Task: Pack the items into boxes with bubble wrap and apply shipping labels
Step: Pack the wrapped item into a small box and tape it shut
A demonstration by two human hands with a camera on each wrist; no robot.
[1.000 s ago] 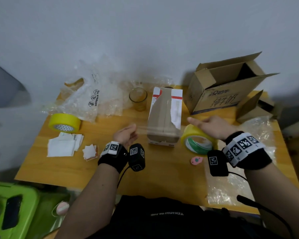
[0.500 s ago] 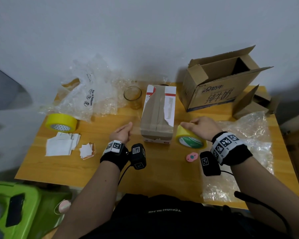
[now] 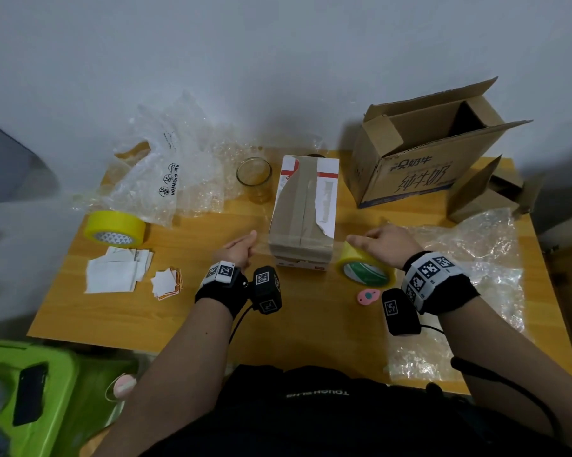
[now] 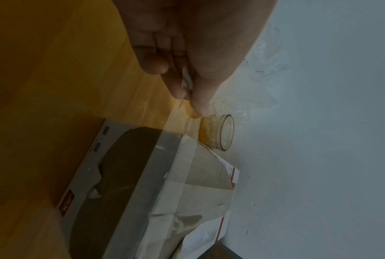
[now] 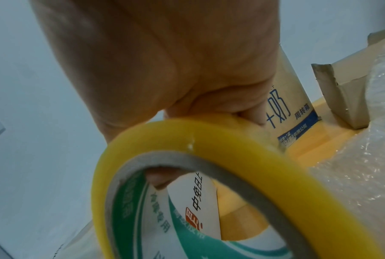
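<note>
A closed cardboard box (image 3: 302, 212) with torn white labels lies in the middle of the wooden table (image 3: 212, 318). My left hand (image 3: 241, 247) is just left of its near end and pinches the free end of a clear tape strip (image 3: 261, 249) between thumb and fingers (image 4: 187, 87). The strip runs across the box's near end (image 4: 165, 192) to a yellow tape roll (image 3: 365, 272). My right hand (image 3: 383, 242) grips that roll (image 5: 209, 140) from above, just right of the box. A drinking glass (image 3: 254, 178) stands behind the box to the left.
An open carton (image 3: 420, 159) and a smaller box (image 3: 489, 192) stand at the back right. Bubble wrap lies at the back left (image 3: 166, 173) and front right (image 3: 486, 252). A second yellow tape roll (image 3: 115, 227), paper labels (image 3: 113, 275) and a pink cutter (image 3: 367, 296) lie nearby.
My right hand has drawn the roll in closer to the box's right side and lower toward the table. My left hand keeps its pinch on the tape end, nearly in place.
</note>
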